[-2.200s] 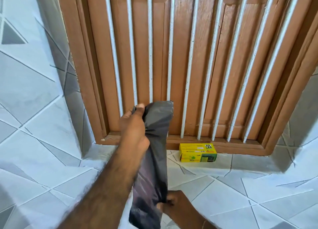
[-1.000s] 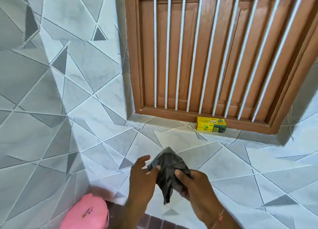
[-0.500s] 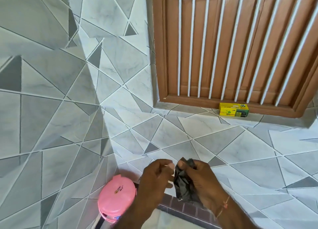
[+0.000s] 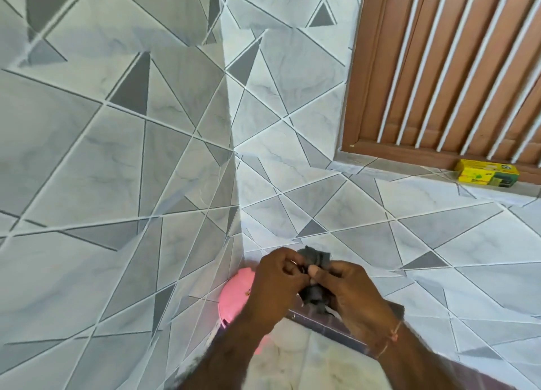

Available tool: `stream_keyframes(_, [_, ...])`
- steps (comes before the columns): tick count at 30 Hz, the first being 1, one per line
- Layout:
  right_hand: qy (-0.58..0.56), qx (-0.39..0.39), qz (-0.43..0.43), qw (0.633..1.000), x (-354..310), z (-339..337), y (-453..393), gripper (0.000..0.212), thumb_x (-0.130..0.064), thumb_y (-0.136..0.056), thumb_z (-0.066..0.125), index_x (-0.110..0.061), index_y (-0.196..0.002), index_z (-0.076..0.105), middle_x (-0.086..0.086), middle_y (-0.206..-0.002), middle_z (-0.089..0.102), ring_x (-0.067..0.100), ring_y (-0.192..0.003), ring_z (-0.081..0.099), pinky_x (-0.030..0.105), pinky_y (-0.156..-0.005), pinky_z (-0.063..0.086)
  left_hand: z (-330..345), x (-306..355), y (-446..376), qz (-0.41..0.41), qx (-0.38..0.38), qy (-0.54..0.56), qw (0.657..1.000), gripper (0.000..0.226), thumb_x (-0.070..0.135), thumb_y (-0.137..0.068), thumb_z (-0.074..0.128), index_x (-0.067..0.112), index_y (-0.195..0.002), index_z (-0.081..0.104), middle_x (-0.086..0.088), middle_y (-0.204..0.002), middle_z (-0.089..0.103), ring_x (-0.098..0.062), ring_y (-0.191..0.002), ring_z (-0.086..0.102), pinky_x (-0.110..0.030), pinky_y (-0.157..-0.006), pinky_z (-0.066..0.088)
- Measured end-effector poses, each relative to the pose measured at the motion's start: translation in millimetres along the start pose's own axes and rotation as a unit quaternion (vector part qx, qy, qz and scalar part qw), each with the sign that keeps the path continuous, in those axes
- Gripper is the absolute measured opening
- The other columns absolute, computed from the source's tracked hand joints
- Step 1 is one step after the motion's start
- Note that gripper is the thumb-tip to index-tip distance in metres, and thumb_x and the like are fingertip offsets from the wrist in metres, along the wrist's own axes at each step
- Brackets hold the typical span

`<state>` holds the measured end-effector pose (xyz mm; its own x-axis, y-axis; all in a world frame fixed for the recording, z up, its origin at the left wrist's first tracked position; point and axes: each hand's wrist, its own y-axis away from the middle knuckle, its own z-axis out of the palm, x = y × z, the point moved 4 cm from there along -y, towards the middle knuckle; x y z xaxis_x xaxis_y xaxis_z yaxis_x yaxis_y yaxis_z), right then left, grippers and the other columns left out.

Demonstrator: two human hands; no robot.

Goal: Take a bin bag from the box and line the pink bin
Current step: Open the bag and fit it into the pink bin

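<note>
A crumpled black bin bag [image 4: 314, 259] is pinched between both hands low in the middle of the view. My left hand [image 4: 276, 284] grips its left edge and my right hand [image 4: 351, 290] grips its right edge, thumbs close together. The pink bin [image 4: 235, 291] stands on the floor in the wall corner, just behind and left of my left hand, which hides most of it; its lid looks closed. The yellow and green box of bin bags [image 4: 487, 177] lies on the window sill at the far right.
Grey and white tiled walls meet in a corner [image 4: 234, 155] above the bin. A brown wooden window with white bars [image 4: 445, 67] fills the upper right. A dark skirting strip [image 4: 328, 329] runs along the floor under my hands.
The view has swung left and down toward the corner. The hanging bag is now bunched up between both hands, and my hands have come over the pink bin.
</note>
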<state>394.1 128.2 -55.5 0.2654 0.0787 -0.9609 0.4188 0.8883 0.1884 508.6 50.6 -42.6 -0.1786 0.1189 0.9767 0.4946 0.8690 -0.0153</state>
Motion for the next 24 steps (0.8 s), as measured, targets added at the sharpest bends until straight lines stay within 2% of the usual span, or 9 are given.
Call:
stream_keyframes(4, [0.036, -0.018, 0.011, 0.999, -1, 11, 4, 0.016, -0.005, -0.075, 0.077, 0.008, -0.085, 0.074, 0.024, -0.072, 0.069, 0.033, -0.062, 0.062, 0.033, -0.059, 0.050, -25, -5, 5, -0.019, -0.056, 0.073, 0.996, 0.027, -0.001, -0.060, 0.080, 0.000, -0.083, 0.066, -0.011, -0.059, 0.059, -0.011, -0.044, 0.054, -0.017, -0.043, 0.043])
stream_keyframes(6, [0.056, -0.029, 0.020, 0.998, -4, 8, 2, 0.025, -0.012, -0.067, 0.085, 0.003, -0.083, 0.075, 0.023, -0.078, 0.068, 0.032, -0.072, 0.058, 0.040, -0.070, 0.048, -37, -6, 4, -0.024, -0.010, 0.082, 0.996, 0.022, -0.008, -0.068, 0.077, -0.004, -0.086, 0.066, -0.014, -0.061, 0.059, -0.015, -0.049, 0.056, -0.019, -0.045, 0.046])
stream_keyframes(9, [0.102, 0.037, 0.011, 0.994, -17, -7, 1, 0.004, -0.007, -0.078, 0.076, -0.004, -0.077, 0.074, 0.017, -0.065, 0.061, 0.022, -0.055, 0.051, 0.027, -0.051, 0.044, -50, -2, 4, -0.022, 0.102, 0.086, 0.991, 0.013, -0.009, -0.077, 0.070, 0.000, -0.086, 0.066, -0.009, -0.060, 0.055, -0.016, -0.052, 0.060, -0.022, -0.050, 0.054])
stream_keyframes(12, [0.158, 0.137, 0.000, 0.978, -14, -29, -4, 0.008, -0.009, -0.086, 0.069, -0.005, -0.079, 0.069, 0.010, -0.061, 0.060, 0.019, -0.050, 0.052, 0.027, -0.047, 0.043, -51, 4, 7, -0.021, 0.199, 0.137, 0.970, 0.013, -0.009, -0.083, 0.064, 0.001, -0.091, 0.065, -0.010, -0.070, 0.057, -0.021, -0.064, 0.063, -0.020, -0.054, 0.057])
stream_keyframes(15, [0.412, 0.218, -0.031, 0.884, -4, -41, -2, 0.010, -0.021, -0.082, 0.071, -0.014, -0.086, 0.064, 0.004, -0.083, 0.067, 0.023, -0.074, 0.062, 0.038, -0.077, 0.055, -46, 12, 7, 0.002, 0.230, 0.140, 0.963, 0.033, -0.017, -0.081, 0.055, 0.011, -0.095, 0.067, -0.006, -0.080, 0.062, -0.023, -0.077, 0.065, -0.028, -0.070, 0.059])
stream_keyframes(17, [0.516, 0.249, -0.184, 0.798, -12, -42, 4, 0.023, -0.020, -0.078, 0.074, -0.015, -0.099, 0.065, 0.005, -0.096, 0.066, 0.025, -0.089, 0.062, 0.038, -0.087, 0.051, -43, 17, 6, 0.022, 0.208, 0.104, 0.972, 0.046, -0.020, -0.078, 0.051, 0.019, -0.094, 0.067, -0.002, -0.081, 0.064, -0.024, -0.082, 0.066, -0.037, -0.079, 0.057])
stream_keyframes(19, [0.530, 0.197, -0.311, 0.764, -30, -29, 14, 0.031, -0.028, -0.076, 0.077, -0.017, -0.102, 0.067, -0.002, -0.099, 0.064, 0.019, -0.095, 0.058, 0.032, -0.089, 0.046, -36, 22, 5, 0.027, 0.175, 0.066, 0.982, 0.050, -0.021, -0.076, 0.048, 0.023, -0.093, 0.067, -0.002, -0.081, 0.067, -0.023, -0.084, 0.067, -0.038, -0.079, 0.057])
stream_keyframes(22, [0.483, 0.036, -0.219, 0.847, -43, 1, 17, 0.025, -0.043, -0.073, 0.076, -0.027, -0.092, 0.070, -0.013, -0.092, 0.063, 0.007, -0.089, 0.057, 0.019, -0.077, 0.044, -21, 28, 4, 0.025, 0.145, 0.062, 0.987, 0.048, -0.019, -0.075, 0.052, 0.023, -0.091, 0.068, -0.004, -0.081, 0.069, -0.023, -0.080, 0.069, -0.038, -0.075, 0.060])
stream_keyframes(24, [0.536, 0.008, -0.200, 0.820, -35, 12, 11, 0.016, -0.039, -0.077, 0.066, -0.024, -0.073, 0.064, -0.006, -0.075, 0.063, 0.018, -0.078, 0.059, 0.031, -0.070, 0.048, -9, 35, 7, 0.029, 0.129, 0.078, 0.988, 0.039, -0.019, -0.076, 0.057, 0.016, -0.091, 0.067, -0.005, -0.079, 0.067, -0.013, -0.069, 0.069, -0.025, -0.061, 0.058])
